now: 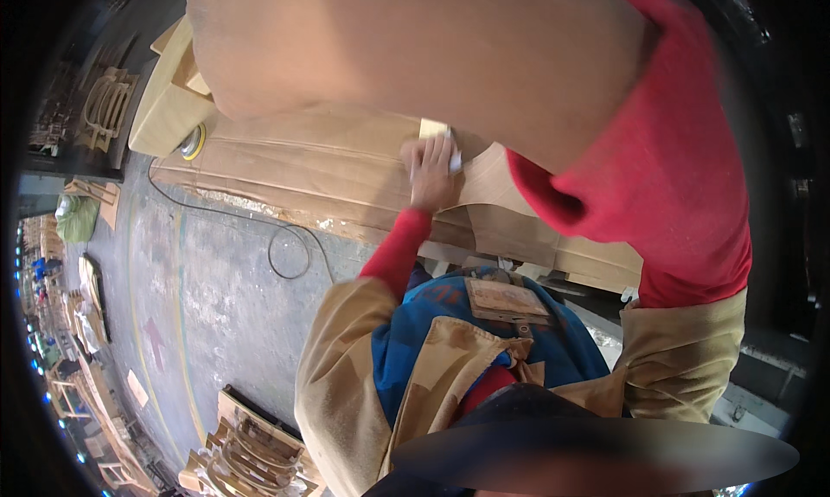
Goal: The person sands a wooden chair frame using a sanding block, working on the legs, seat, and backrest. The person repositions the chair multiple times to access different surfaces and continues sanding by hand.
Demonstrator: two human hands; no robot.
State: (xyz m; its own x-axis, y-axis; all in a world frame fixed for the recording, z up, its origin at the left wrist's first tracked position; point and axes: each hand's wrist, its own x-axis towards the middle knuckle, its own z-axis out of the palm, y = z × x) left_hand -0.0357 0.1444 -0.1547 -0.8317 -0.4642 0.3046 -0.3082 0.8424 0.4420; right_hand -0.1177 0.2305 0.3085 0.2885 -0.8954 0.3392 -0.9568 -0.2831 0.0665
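My left hand (pixel 430 164), in a red cuff, reaches out over a brown cardboard-covered work surface (pixel 294 156). Its fingers are bent around a small pale yellow and white piece (pixel 435 129), slightly smeared by motion. Beside that hand lies a curved tan panel (pixel 493 181), partly covered by my right arm. Very near the camera, my right hand and bare forearm (pixel 415 47) stretch across the top of the picture. A red sleeve is pushed back on that arm. Its fingers cannot be made out, nor whether they hold anything.
At the surface's far left stands a large pale wooden part (pixel 169 108). A round yellow-edged tool (pixel 194 143) sits against it, and a dark cord (pixel 233 212) loops over the grey floor. Curved wooden frames (pixel 251 458) are stacked at the lower left. A green bag (pixel 78 219) lies farther off.
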